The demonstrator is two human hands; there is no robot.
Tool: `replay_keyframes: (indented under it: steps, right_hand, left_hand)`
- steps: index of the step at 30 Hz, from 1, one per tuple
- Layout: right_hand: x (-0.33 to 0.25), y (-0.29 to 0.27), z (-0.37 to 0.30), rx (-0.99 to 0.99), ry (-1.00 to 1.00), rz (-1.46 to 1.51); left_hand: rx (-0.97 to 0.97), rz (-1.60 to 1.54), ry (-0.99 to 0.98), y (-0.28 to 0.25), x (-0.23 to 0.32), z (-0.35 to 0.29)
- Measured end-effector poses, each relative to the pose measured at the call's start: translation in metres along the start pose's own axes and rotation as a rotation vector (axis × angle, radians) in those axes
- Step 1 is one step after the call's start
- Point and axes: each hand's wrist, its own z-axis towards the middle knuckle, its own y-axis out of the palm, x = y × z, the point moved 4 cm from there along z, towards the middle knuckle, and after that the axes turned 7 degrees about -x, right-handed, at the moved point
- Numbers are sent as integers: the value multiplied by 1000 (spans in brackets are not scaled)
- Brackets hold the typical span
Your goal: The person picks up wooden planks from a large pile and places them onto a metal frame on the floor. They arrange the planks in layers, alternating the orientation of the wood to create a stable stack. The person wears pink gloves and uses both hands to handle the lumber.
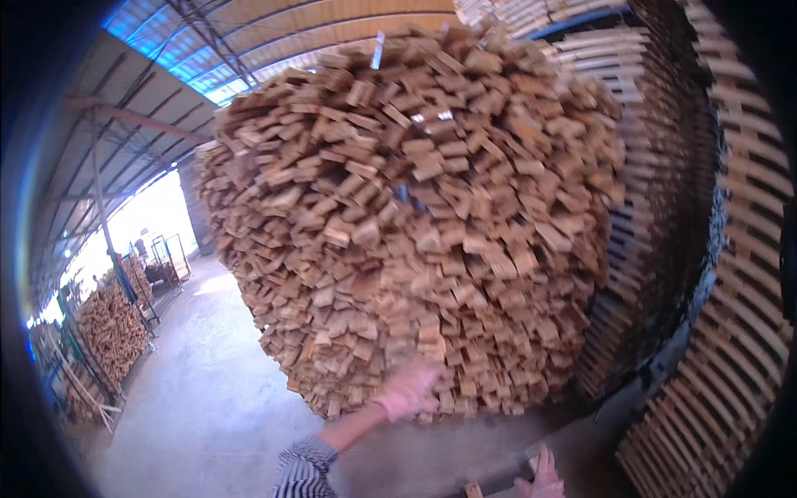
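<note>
Wood stack (465, 249): one, tall, bulging, made of short brown blocks, ends outward; fills the middle of my view. Handling, as I judge it: each block light, stiff, dry and rough, hardly fragile; the whole mass heavy and, being loosely fitted, likely to shed pieces if I tug low. Best hold: a block's protruding end, by its two long sides, from the upper layers.

Left hand (411, 390): one, at the lower face of the stack, back toward me, blurred; whether it touches or grips a block, I cannot tell.

Right hand (544, 483): one, at my lower edge, fingers extended, palm hidden; whether it holds anything, I cannot tell.

Pale wood piece (473, 490): one, left of the right hand, apart from it, mostly cut off.

Slatted wood stacks (706, 398): tall, along my right; they narrow the room on that side.

Concrete floor (220, 365): grey, to the left.

Smaller wood stack (112, 332): farther left, well apart.

Metal post (100, 183): one, upright, beyond the floor; no obstacle to either hand.
</note>
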Motion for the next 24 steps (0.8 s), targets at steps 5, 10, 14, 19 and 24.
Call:
replay_keyframes:
  steps: [5, 10, 14, 19, 24]
  right_hand:
    - [-228, -171, 90, 181, -348, -349]
    - [-471, -239, 189, 440, -730, -408]
    - [-656, -317, 236, 919, -862, -578]
    - [-794, -410, 303, 1318, -688, -854]
    - [-864, -409, 343, 1045, -406, -816]
  left_hand:
    - [219, 188, -215, -221, -75, -17]
    - [545, 316, -269, -350, -204, -33]
    - [902, 334, -192, -444, -263, 3]
    - [1355, 426, 26, -547, -283, 55]
    - [920, 493, -287, -610, -284, 89]
